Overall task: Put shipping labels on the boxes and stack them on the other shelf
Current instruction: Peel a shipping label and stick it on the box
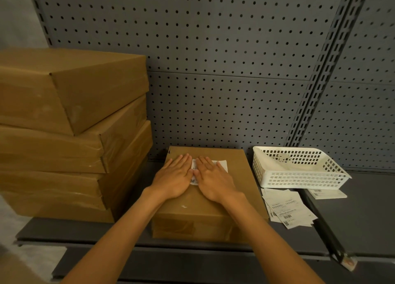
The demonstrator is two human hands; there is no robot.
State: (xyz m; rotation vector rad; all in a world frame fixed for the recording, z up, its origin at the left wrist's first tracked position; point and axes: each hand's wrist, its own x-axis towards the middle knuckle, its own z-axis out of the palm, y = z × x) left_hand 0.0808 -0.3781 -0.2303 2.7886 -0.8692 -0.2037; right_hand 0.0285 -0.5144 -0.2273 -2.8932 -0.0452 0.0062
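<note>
At the left end of the shelf (85, 232), a stack of brown cartons (70, 134) is seen, piled unevenly and cut off by the left frame edge; no labels can be made out on the faces shown. Near the middle of the shelf, against the pegboard back panel (213, 70), a single box (241, 189) lies flat, its near face close to the front edge. On its lid a white shipping label (221, 163) is pressed down by both hands: the left hand (174, 177) is laid flat with fingers straight over the label's left part, and the right hand (213, 177) likewise over its middle, so neither grip is closed around anything. Most of the label is hidden beneath the hands, and its print cannot be read. The box is judged stiff and rather light, with taped, somewhat slick sides; it would best be taken hold of by its two long sides, palms under the lower edges. The label is judged thin and easily creased. To the right of the box, loose labels (286, 209) are fanned on the shelf near its right end, just in front of a white perforated basket (299, 170), whose contents are hard to make out. One further slip (328, 194) lies on the adjoining shelf (363, 219), where no boxes are seen within the frame.
</note>
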